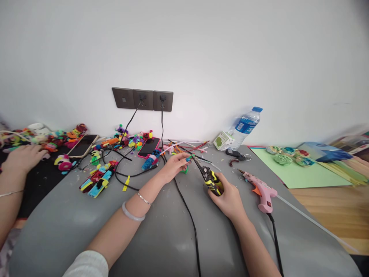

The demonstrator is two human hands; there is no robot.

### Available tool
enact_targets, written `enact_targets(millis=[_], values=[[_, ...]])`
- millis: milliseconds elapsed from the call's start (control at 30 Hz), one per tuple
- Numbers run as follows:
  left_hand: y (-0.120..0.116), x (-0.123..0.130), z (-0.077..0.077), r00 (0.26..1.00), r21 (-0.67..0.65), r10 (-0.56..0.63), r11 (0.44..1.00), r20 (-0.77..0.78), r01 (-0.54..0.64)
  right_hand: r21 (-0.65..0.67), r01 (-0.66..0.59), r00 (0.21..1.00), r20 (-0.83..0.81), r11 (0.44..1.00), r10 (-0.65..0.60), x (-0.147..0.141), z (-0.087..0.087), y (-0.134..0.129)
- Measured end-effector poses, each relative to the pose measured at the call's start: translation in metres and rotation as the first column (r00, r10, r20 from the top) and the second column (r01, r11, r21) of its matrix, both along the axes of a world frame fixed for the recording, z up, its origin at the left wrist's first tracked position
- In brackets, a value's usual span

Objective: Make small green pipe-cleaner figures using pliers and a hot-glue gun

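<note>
Near the middle of the grey table [161, 231], my left hand [176, 166] pinches a small green piece of pipe cleaner [185, 169]. My right hand [227, 194] is wrapped round the handles of yellow-and-black pliers [212, 181]. The jaws of the pliers point up and left, close to the fingertips of my left hand; whether they touch the piece is too small to tell. Behind my hands lie loose pink, white and red pipe cleaners [198, 147]. A blue pipe-cleaner figure [150, 161] lies left of my left hand.
Pink glue gun [263, 192] at right, with its cord. Water bottle [245, 127], small box [223, 140] and keys [235, 154] by the wall. Black cable [188, 215], phones [148, 147] and colourful figures [98, 179] lie left. Another person's hand [23, 157] is far left, another far right.
</note>
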State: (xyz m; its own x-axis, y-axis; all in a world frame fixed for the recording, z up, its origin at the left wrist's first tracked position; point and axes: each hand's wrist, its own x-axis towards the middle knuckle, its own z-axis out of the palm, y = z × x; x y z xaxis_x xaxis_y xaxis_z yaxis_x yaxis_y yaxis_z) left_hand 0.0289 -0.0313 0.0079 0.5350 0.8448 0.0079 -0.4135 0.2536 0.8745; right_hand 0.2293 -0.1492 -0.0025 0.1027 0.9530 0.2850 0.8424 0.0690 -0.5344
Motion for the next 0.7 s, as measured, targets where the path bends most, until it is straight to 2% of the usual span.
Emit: enact_targets(millis=[300,700], values=[[0.0009,-0.0020,0.0037,0.990,0.029,0.117,0.993,-0.076,-0.115,0.014,-0.017,1.000,-0.023,1.000,0.017,-0.0002,0.0002,0.0005],[0.0024,-0.0015,-0.0002,0.986,0.070,0.134,0.989,-0.094,-0.128,-0.004,-0.007,1.000,0.000,1.000,0.007,-0.0006,0.0000,0.0000]])
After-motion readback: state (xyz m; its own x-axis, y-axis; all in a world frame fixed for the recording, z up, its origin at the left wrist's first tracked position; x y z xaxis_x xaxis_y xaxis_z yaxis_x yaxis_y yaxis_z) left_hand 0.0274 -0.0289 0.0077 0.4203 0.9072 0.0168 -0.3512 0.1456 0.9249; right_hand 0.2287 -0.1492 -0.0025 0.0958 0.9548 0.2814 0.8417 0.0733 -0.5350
